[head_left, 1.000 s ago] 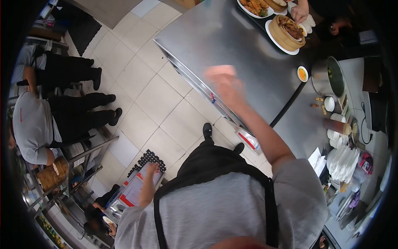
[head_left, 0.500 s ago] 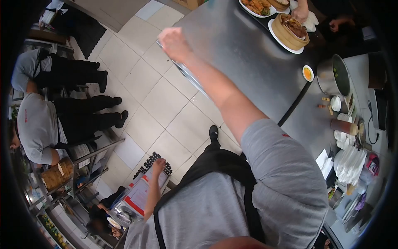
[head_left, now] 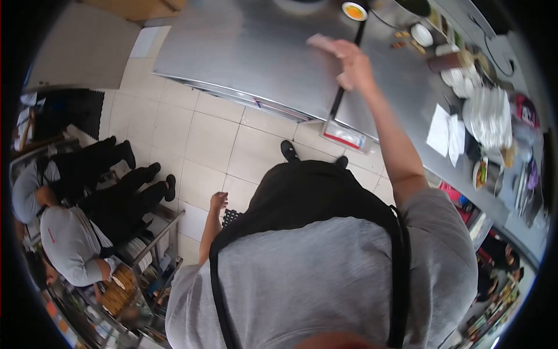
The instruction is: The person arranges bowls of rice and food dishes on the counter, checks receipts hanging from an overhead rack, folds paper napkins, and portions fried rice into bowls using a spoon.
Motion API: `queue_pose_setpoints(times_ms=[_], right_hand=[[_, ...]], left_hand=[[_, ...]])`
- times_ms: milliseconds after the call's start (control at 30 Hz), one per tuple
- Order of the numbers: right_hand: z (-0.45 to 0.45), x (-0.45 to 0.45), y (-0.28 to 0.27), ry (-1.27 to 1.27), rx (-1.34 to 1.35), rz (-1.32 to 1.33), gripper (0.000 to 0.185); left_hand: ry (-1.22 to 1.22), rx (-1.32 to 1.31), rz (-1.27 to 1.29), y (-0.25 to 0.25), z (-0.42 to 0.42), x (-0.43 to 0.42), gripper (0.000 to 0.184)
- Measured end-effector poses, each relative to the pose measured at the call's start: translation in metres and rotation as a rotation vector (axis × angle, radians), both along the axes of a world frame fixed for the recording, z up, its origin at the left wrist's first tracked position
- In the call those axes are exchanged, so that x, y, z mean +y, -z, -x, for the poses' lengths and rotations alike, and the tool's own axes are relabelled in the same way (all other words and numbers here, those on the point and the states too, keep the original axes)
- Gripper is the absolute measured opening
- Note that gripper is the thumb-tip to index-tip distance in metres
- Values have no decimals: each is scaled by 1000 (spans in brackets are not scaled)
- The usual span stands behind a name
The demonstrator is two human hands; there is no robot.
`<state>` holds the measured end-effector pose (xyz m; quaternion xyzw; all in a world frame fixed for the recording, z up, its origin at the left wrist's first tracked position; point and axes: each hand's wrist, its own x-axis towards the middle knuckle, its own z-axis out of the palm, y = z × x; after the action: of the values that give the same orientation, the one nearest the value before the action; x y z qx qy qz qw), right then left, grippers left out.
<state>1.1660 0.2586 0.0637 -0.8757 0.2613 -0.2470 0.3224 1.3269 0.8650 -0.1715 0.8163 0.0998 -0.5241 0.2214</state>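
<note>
My right hand (head_left: 356, 68) is over the steel table (head_left: 250, 52), closed on a pale pink cloth (head_left: 323, 44) that is blurred by motion. Part of the cloth sticks out to the left of the fingers, low over the metal top. Beneath the wrist a black strip (head_left: 338, 102) runs across the table. My left hand (head_left: 219, 200) hangs at my left side above the tiled floor, fingers loosely bent and a little apart, with nothing visible in it. A small white bowl with orange contents (head_left: 354, 11) stands at the table's far side.
To the right are a steel pot (head_left: 392, 13), a sauce bottle (head_left: 450, 61), white papers (head_left: 446, 132), stacked white plates (head_left: 488, 119) and a small dish of food (head_left: 480, 174). Two people in grey shirts (head_left: 72, 247) stand at racks on the left. A red-and-white box (head_left: 344, 137) is below the table edge.
The view has turned right. My right hand has swept from the table's left corner back to the right with the cloth. My left hand's fingers have loosened. The bamboo steamer has left view.
</note>
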Motion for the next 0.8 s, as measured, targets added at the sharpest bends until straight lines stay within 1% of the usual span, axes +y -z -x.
queue_pose_setpoints(times_ms=[33,100,133,167,200,233,267,300,367,433,500,533,600,633,700,767,800], right_hand=[[21,-11,-10,186,65,-2,31],[42,14,16,329,390,179,33],[56,52,28,180,357,299,32],[64,85,60,91,59,320,41],[75,125,35,-73,139,-264,43],[77,146,-11,-80,420,-742,38],[92,136,29,-419,287,-624,29],[98,114,17,-396,279,-605,29],[107,70,-26,121,4,-538,31],[135,6,-31,254,43,13,26],[160,-39,-20,431,96,-2,29],[171,-51,-7,437,84,5,29],[185,-69,25,544,334,394,32],[184,-74,35,539,325,386,32],[173,-75,60,596,235,520,38],[146,-62,55,345,439,583,42],[126,-44,39,256,411,603,38]], left_hand=[[21,-8,25,-1,-7,-14,26],[54,-48,72,-9,-21,-52,23],[74,-94,112,-11,-29,-71,23],[117,-151,214,-7,-37,-83,24],[143,-160,233,-18,-39,-106,27],[173,-171,257,-37,-40,-130,29],[196,-174,272,-46,-41,-145,29],[224,-191,294,-54,-40,-162,29],[270,-219,337,-60,-36,-187,29],[319,-227,343,-58,-32,-194,27],[269,-244,380,-46,-26,-187,23],[256,-236,364,-48,-18,-185,23],[252,-210,305,-48,-4,-173,22],[245,-203,260,-51,6,-166,22],[302,-223,186,-55,23,-150,23],[269,-203,163,-56,39,-133,25],[234,-171,158,-54,46,-126,26]])
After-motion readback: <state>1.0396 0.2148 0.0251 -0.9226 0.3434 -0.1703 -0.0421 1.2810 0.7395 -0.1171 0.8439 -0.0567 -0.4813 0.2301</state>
